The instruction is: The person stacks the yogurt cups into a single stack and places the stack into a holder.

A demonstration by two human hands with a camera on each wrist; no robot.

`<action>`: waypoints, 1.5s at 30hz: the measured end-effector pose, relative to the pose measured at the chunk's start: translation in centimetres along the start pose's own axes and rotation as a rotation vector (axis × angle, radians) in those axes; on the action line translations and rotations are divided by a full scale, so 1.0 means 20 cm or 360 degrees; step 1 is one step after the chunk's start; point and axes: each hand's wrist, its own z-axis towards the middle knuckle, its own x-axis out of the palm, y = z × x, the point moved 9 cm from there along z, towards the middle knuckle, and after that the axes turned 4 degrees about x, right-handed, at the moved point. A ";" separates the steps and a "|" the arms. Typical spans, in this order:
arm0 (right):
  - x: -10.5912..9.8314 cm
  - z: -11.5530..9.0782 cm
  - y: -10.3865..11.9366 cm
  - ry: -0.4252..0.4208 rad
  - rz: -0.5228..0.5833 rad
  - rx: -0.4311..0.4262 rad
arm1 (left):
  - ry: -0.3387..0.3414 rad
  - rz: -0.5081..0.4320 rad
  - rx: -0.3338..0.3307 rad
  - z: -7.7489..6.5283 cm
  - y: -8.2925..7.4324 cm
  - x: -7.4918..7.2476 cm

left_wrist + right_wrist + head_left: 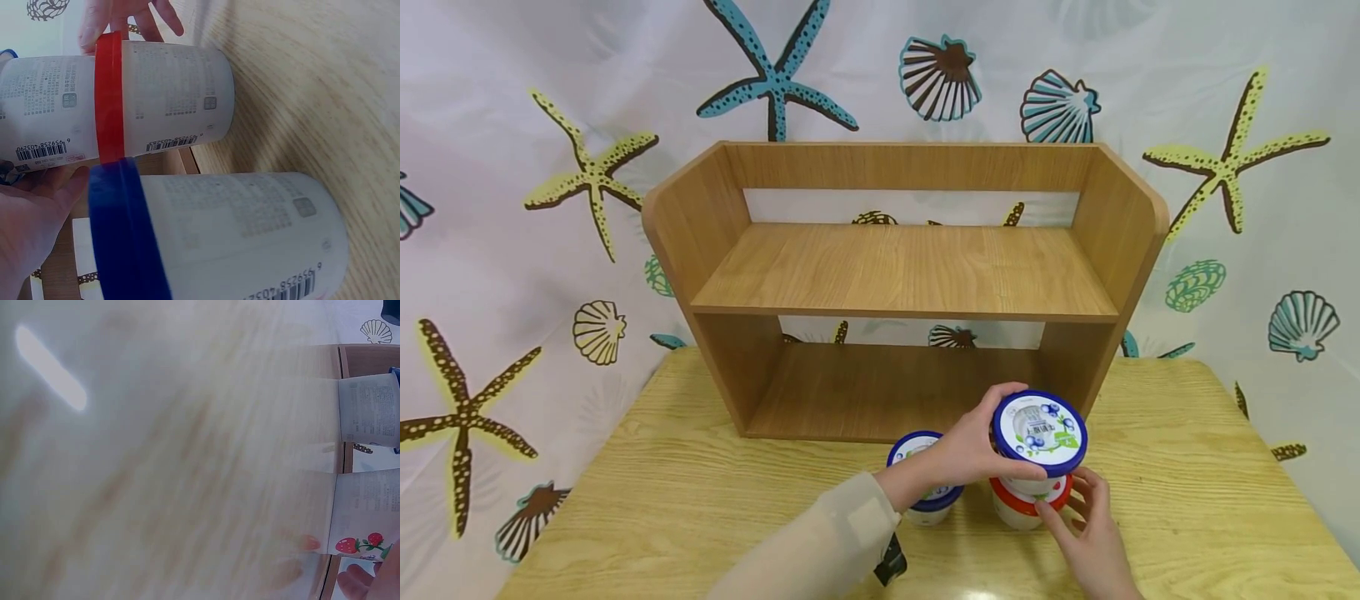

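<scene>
A person's left hand (962,450) is gripping a blue-lidded tub (1040,433) atop a red-lidded tub (1017,518), which the right hand (1093,533) is clasping on the wooden desk (1195,467). The stack is standing just before the front right corner of a two-tier shelf (910,267). A second blue-lidded tub (928,515) is sitting beside it, to the left, near the shelf's front edge.
</scene>
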 end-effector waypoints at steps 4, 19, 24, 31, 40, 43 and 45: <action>0.00 0.00 0.01 0.0002 0.0008 0.0004 | -0.0004 0.0005 -0.0028 0.00 0.01 0.00; 0.01 0.01 0.01 0.0000 -0.0011 0.0006 | 0.0017 0.0002 -0.0038 0.00 0.02 0.00; 0.00 0.00 0.00 0.0004 -0.0025 0.0040 | 0.0022 -0.0091 -0.0033 -0.02 0.02 -0.01; 0.01 -0.01 -0.01 -0.0004 0.0010 0.0086 | 0.0015 -0.0005 0.0051 -0.09 0.01 -0.08; 0.01 0.00 -0.01 -0.0020 -0.0006 0.0045 | -0.0064 0.0126 0.0148 -0.21 0.00 -0.24; 0.01 0.00 -0.01 -0.0013 -0.0002 0.0051 | -0.0112 0.0170 0.0165 -0.25 0.00 -0.28; 0.01 0.00 0.00 -0.0012 0.0001 0.0054 | -0.0137 0.0183 0.0185 -0.28 0.00 -0.31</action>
